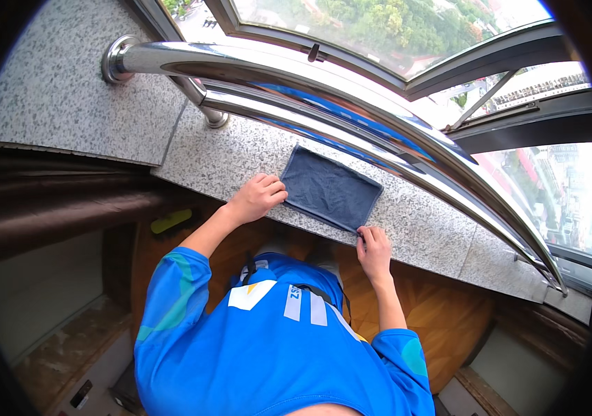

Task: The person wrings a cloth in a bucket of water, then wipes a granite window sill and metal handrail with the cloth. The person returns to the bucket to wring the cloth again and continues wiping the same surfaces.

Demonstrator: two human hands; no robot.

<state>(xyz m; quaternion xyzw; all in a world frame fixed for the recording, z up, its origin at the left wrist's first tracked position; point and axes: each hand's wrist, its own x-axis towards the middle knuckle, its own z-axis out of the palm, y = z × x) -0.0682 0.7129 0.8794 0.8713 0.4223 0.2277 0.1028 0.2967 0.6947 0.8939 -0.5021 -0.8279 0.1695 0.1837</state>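
A dark blue-grey cloth [329,187] lies flat as a rectangle on the speckled stone windowsill [233,151]. With fingers curled, my left hand [258,196] pinches the cloth's near left corner. My right hand [374,248] grips its near right corner between thumb and fingers, just at the sill's front edge. The near side of the cloth runs between both hands along that edge. Whether the cloth is folded in layers I cannot tell.
Polished metal rails [296,67] curve across the sill beyond the cloth. Behind them, a framed window [316,39] stands tilted outward, high above trees and buildings. A green-backed brush [171,221] rests low on the left, near the wooden floor [426,317].
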